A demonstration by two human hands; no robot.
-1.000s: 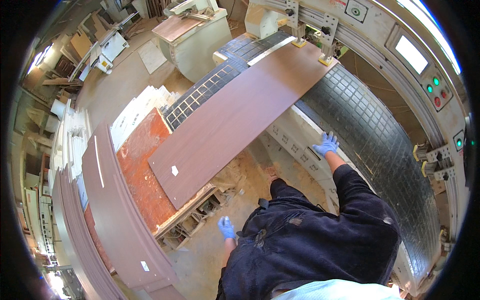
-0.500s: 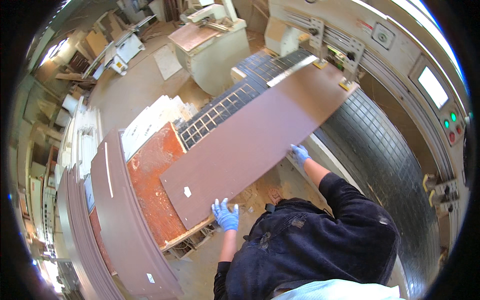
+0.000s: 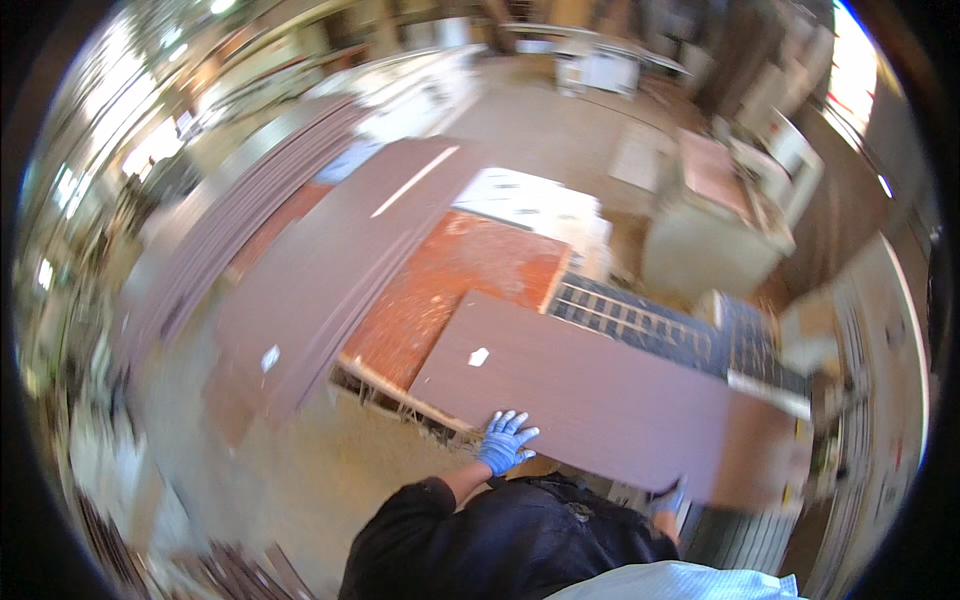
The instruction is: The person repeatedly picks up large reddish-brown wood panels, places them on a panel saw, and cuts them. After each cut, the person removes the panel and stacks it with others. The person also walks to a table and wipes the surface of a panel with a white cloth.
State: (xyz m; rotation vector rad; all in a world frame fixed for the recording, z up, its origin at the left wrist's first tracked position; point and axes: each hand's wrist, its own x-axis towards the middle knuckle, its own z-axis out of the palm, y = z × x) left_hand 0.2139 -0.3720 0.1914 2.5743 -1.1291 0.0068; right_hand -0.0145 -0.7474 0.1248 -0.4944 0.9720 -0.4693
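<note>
A long brown wood panel (image 3: 590, 400) lies flat, its left end on a worn orange-red board (image 3: 490, 262). A small white label (image 3: 479, 357) is stuck near that end. My left hand (image 3: 507, 442), in a blue glove, rests with spread fingers on the panel's near edge. Further right along that edge is my right hand (image 3: 668, 497), also gloved. Motion blurs its fingers, so their grip is unclear. The panel's right end reaches the machine.
Brown panels (image 3: 330, 260) are stacked left of the orange-red board. Beyond the panel are a dark slatted bed (image 3: 640, 325) and white sheets (image 3: 540, 210). A pale machine (image 3: 715, 240) stands far right; a machine frame (image 3: 880, 390) rises beside the panel's right end.
The view has swung left, bringing more of the stacked panels into sight. Both hands are still at the panel's near edge, the left one now with its fingers spread over it.
</note>
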